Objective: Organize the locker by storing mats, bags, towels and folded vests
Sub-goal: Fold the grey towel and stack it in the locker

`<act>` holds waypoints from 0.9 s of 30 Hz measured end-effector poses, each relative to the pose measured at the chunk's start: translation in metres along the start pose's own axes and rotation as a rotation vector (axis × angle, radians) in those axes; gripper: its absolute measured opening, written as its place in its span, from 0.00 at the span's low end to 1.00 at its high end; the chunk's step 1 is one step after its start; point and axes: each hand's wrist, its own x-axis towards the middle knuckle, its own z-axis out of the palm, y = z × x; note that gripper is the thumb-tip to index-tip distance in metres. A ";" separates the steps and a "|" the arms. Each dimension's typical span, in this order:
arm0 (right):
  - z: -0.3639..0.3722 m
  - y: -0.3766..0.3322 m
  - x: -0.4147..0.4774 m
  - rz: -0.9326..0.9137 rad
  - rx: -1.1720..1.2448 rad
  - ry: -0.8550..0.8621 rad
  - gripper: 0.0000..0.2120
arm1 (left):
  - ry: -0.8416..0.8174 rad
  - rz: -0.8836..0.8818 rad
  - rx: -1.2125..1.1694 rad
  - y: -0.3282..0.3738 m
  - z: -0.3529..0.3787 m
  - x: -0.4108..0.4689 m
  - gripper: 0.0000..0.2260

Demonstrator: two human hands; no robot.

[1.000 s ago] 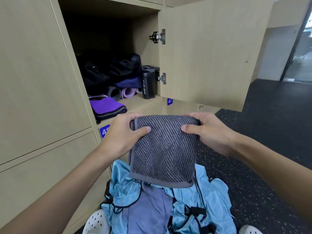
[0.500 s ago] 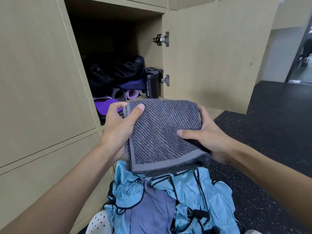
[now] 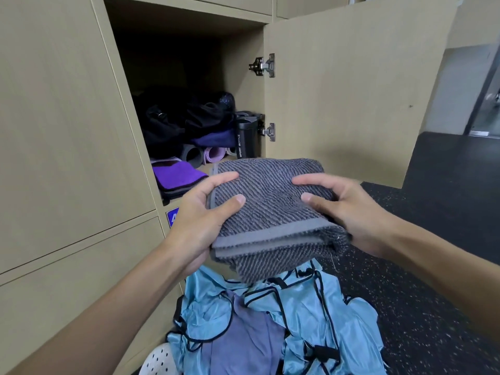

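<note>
A folded grey striped towel (image 3: 273,209) lies flat between my hands, level with the front edge of the open locker (image 3: 189,31). My left hand (image 3: 200,220) grips its left side, thumb and forefinger on top. My right hand (image 3: 349,212) holds the right side, thumb and forefinger resting on top. Inside the locker sit a folded purple towel (image 3: 176,175), rolled mats (image 3: 203,155), black bags (image 3: 176,123) and a black sport bottle (image 3: 246,139). Below the towel, light blue vests (image 3: 305,320) with black trim lie in a heap.
The locker door (image 3: 351,90) stands open to the right. Shut locker doors (image 3: 54,117) fill the left side. A white perforated basket (image 3: 158,361) holds the vests. Dark speckled floor (image 3: 433,266) spreads to the right.
The towel went from hanging down to folded in half and lying flat. Both hands lifted it toward the locker opening.
</note>
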 end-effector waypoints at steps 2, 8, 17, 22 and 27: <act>-0.003 -0.006 0.010 0.075 -0.043 -0.063 0.21 | -0.090 -0.062 0.010 0.002 -0.006 0.007 0.28; -0.009 0.001 0.051 0.086 -0.343 -0.230 0.46 | -0.161 -0.118 0.310 -0.002 -0.034 0.042 0.44; -0.004 0.012 0.132 0.051 -0.588 -0.254 0.14 | -0.081 0.024 0.681 0.002 -0.058 0.098 0.13; -0.005 0.017 0.179 0.026 -0.648 -0.303 0.14 | -0.083 0.021 0.917 -0.004 -0.079 0.122 0.05; 0.013 0.043 0.237 0.022 -0.081 -0.127 0.21 | 0.369 0.003 0.514 -0.018 -0.077 0.152 0.11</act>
